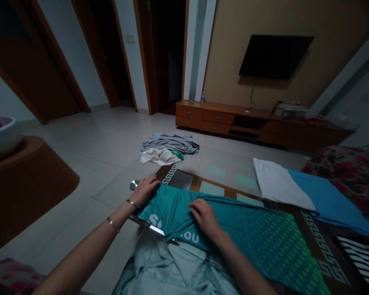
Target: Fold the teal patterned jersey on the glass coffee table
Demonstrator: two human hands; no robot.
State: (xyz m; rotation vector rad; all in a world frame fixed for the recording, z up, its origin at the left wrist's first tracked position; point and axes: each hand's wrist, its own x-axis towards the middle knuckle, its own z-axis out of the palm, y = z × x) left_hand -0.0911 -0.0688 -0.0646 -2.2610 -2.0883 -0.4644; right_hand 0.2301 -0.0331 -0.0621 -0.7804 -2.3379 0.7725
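A teal shirt [184, 200] with white lettering and a green dotted pattern lies stretched across the glass coffee table. My left hand [146, 190], with two bracelets on its wrist, is closed on the shirt's left end at the table's corner. Over the middle of the shirt rests my right hand [205, 215], fingers loosely curved and thumb apart, touching the cloth. Creases run through the fabric between the hands. Pale grey-green cloth [172, 262] covers the lap just below the shirt's near edge.
Folded white [281, 184] and blue garments [329, 200] lie at the table's right, near a black-and-white striped one [363, 258]. A grey and white clothes pile [169, 143] is beyond the table. A brown stand [24, 184] holds a white basin [6, 137] at left.
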